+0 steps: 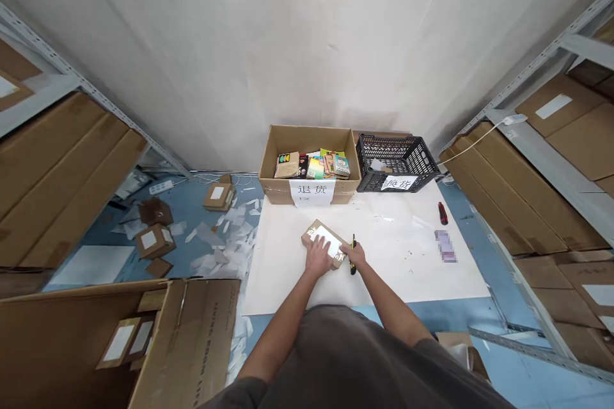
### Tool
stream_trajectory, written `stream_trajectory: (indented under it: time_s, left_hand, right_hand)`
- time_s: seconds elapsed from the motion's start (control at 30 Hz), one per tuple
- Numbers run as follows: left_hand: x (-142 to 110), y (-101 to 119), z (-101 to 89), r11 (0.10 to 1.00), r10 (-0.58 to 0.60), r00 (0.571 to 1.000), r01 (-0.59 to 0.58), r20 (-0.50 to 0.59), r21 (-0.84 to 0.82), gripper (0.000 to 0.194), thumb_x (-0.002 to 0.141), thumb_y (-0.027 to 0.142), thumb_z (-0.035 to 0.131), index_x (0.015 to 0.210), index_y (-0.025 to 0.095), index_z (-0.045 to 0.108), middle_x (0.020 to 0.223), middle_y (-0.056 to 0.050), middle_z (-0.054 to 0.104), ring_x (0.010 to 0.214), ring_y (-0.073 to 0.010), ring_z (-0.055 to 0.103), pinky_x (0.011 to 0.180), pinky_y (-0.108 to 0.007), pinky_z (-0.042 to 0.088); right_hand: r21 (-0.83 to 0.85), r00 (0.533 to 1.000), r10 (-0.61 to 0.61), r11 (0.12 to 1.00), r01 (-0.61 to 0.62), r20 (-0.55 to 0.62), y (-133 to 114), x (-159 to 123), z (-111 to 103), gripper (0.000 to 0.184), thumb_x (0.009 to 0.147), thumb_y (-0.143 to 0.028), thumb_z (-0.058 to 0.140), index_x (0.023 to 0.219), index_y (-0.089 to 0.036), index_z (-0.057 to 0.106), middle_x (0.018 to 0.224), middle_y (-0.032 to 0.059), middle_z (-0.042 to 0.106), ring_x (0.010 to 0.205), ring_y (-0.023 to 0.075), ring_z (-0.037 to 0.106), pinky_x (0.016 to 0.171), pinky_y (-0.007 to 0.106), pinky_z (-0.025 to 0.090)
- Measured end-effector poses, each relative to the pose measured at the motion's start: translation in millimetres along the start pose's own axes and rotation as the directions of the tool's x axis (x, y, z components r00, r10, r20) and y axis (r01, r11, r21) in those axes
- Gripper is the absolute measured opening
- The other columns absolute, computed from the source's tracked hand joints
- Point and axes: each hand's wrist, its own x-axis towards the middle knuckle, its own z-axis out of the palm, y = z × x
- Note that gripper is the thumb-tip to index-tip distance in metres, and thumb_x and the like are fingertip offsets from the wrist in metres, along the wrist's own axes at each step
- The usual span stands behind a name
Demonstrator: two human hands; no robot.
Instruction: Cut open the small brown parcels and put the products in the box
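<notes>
A small brown cardboard parcel [320, 234] with a white label lies on the white table [422, 268] in front of me. My left hand [318, 256] rests flat on its near end, fingers spread. My right hand [354, 257] is closed round a black and yellow utility knife [354, 246], held upright against the parcel's right corner.
An open cardboard box [309, 163] of colourful small packs and a black plastic crate [396, 163] stand at the table's far edge. A red cutter [442, 213] lies at the right. Small parcels [154, 241] and paper scraps litter the blue floor left. Shelves of cartons flank both sides.
</notes>
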Motion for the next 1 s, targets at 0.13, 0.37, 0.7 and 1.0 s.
stream_trajectory:
  time_s: [0.13, 0.37, 0.7, 1.0]
  left_hand:
    - [12, 6, -15.4, 0.983, 0.182, 0.966, -0.185, 0.185, -0.003, 0.072, 0.078, 0.025, 0.072, 0.146, 0.035, 0.053, 0.153, -0.006, 0.051, 0.152, -0.0336, 0.028, 0.126, -0.052, 0.022]
    - [20, 23, -1.4, 0.998, 0.003, 0.994, -0.011, 0.114, 0.066, 0.048, 0.083, 0.024, 0.074, 0.129, 0.029, 0.064, 0.152, -0.01, 0.049, 0.146, -0.0319, 0.039, 0.121, -0.049, 0.031]
    - [27, 29, 9.6, 0.989, -0.127, 0.981, 0.114, 0.144, 0.09, 0.061, 0.07, 0.025, 0.087, 0.125, 0.027, 0.061, 0.169, -0.009, 0.033, 0.153, -0.0322, 0.033, 0.119, -0.046, 0.036]
    - [18, 39, 14.6, 0.975, -0.212, 0.966, 0.198, 0.15, 0.1, 0.064, 0.066, 0.027, 0.089, 0.123, 0.029, 0.06, 0.168, -0.008, 0.035, 0.15, -0.0323, 0.04, 0.109, -0.042, 0.045]
  right_hand:
    - [0.046, 0.999, 0.032, 0.998, -0.031, -0.02, 2, 15, 3, 0.05, 0.083, -0.055, 0.073, 0.114, -0.022, 0.054, 0.112, 0.0086, 0.072, 0.1, 0.0218, 0.071, 0.075, 0.025, 0.051]
    - [0.014, 0.991, -0.124, 0.992, 0.123, 0.051, -15, 35, -18, 0.052, 0.083, -0.044, 0.075, 0.122, -0.023, 0.049, 0.109, 0.0065, 0.072, 0.1, 0.0227, 0.069, 0.077, 0.026, 0.049]
    - [0.17, 0.772, -0.382, 0.923, 0.345, 0.509, 41, 18, -58, 0.017, 0.102, -0.036, 0.047, 0.105, -0.023, 0.058, 0.071, -0.0046, 0.065, 0.056, 0.0135, 0.061, 0.06, 0.022, 0.045]
    - [-0.297, 0.749, -0.388, 0.744, 0.598, 0.537, -11, 39, -74, 0.021, 0.088, -0.043, 0.073, 0.087, -0.022, 0.075, 0.096, 0.0079, 0.075, 0.097, 0.0274, 0.068, 0.079, 0.03, 0.045]
